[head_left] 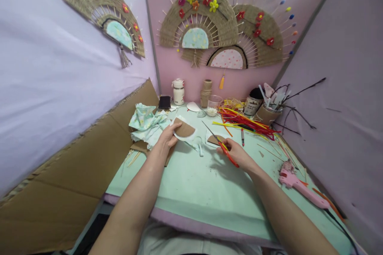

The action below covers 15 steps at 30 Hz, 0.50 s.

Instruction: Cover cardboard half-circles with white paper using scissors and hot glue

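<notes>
My left hand (pixel 172 135) grips a brown cardboard half-circle (pixel 184 129) by its left side; a white border of fabric shows around the cardboard. A thin fabric strip (pixel 197 143) lies or hangs just below that piece. In my right hand (pixel 235 151) is a pair of scissors (pixel 226 152) with red and yellow handles, blades pointing up and left toward the cardboard piece. Whether the blades are parted I cannot tell. Behind them, a second cardboard half-circle (pixel 214 140) on white material lies on the table. Crumpled light-green patterned fabric (pixel 146 121) sits beside my left hand.
A pink glue gun (pixel 302 187) with its cord lies at the right. Red and yellow pipe cleaners (pixel 245 121), a marker (pixel 242 137), a clear cup (pixel 214 105), twine (pixel 206 93) and a white bottle (pixel 178 91) stand or lie toward the back. A cardboard sheet (pixel 89 151) leans along the left.
</notes>
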Each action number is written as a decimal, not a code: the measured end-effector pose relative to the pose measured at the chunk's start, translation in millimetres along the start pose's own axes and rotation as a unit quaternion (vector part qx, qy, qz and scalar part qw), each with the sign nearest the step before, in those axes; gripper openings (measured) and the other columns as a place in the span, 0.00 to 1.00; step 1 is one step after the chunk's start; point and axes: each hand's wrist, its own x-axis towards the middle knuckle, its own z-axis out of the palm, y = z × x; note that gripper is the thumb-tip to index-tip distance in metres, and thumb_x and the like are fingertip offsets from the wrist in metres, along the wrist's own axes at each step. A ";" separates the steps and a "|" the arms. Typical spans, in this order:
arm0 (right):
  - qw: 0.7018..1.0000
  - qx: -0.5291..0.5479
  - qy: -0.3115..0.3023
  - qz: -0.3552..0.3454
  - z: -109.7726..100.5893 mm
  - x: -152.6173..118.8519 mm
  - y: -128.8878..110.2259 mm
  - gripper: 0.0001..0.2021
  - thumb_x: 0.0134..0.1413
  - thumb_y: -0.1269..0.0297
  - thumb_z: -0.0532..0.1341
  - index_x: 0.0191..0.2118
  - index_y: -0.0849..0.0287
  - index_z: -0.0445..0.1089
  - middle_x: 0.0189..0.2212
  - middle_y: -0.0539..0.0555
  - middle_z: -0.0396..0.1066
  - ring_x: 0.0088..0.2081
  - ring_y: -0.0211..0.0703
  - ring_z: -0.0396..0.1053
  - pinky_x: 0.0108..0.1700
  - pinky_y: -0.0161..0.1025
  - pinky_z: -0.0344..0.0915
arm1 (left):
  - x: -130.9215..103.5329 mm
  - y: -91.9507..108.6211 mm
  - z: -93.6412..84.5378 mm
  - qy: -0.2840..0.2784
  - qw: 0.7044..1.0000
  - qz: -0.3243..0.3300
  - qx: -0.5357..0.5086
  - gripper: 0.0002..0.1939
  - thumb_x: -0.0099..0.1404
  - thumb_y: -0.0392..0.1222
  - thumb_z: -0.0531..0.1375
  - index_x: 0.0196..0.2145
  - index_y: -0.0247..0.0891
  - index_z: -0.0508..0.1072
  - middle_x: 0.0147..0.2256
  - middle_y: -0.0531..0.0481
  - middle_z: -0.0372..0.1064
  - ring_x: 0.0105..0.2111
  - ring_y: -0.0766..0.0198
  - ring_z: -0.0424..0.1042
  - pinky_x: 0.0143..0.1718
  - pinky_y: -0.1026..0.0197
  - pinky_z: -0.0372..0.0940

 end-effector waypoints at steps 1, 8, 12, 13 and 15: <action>1.000 0.017 -0.011 -0.004 2.6 -1.2 -1.1 0.17 0.43 0.49 0.65 0.30 0.55 0.61 0.25 0.47 0.65 0.28 0.40 0.62 0.30 0.38 0.58 | -0.7 0.5 1.7 0.011 1.000 -0.011 -0.017 0.14 0.53 0.27 0.62 0.39 0.33 0.71 0.31 0.48 0.76 0.33 0.61 0.77 0.44 0.56 0.73; 0.994 0.082 -0.071 -0.004 11.5 -6.0 -8.3 0.19 0.39 0.50 0.67 0.31 0.56 0.61 0.25 0.46 0.65 0.27 0.39 0.61 0.32 0.38 0.57 | -6.8 5.3 9.8 0.037 0.996 -0.032 -0.075 0.11 0.59 0.26 0.56 0.41 0.30 0.71 0.29 0.46 0.76 0.30 0.61 0.77 0.43 0.54 0.74; 0.994 0.084 -0.076 -0.009 11.0 -7.0 -9.7 0.19 0.40 0.50 0.66 0.31 0.56 0.61 0.25 0.46 0.64 0.27 0.39 0.61 0.32 0.38 0.57 | -6.3 5.1 9.2 0.033 0.996 -0.024 -0.083 0.11 0.60 0.27 0.56 0.41 0.30 0.71 0.30 0.45 0.77 0.30 0.61 0.78 0.42 0.55 0.74; 0.994 0.083 -0.076 -0.010 10.8 -7.3 -10.0 0.19 0.40 0.50 0.66 0.31 0.56 0.60 0.25 0.46 0.64 0.27 0.39 0.61 0.32 0.38 0.57 | -5.7 4.7 8.7 0.032 0.996 -0.021 -0.084 0.11 0.60 0.27 0.56 0.41 0.29 0.71 0.30 0.45 0.77 0.31 0.60 0.78 0.42 0.55 0.74; 0.994 0.081 -0.079 -0.009 10.5 -8.1 -10.8 0.19 0.40 0.49 0.65 0.31 0.56 0.60 0.25 0.46 0.64 0.28 0.39 0.61 0.32 0.38 0.57 | -4.5 3.9 7.5 0.030 0.996 -0.016 -0.085 0.11 0.59 0.27 0.57 0.41 0.29 0.71 0.31 0.45 0.77 0.32 0.60 0.78 0.43 0.55 0.74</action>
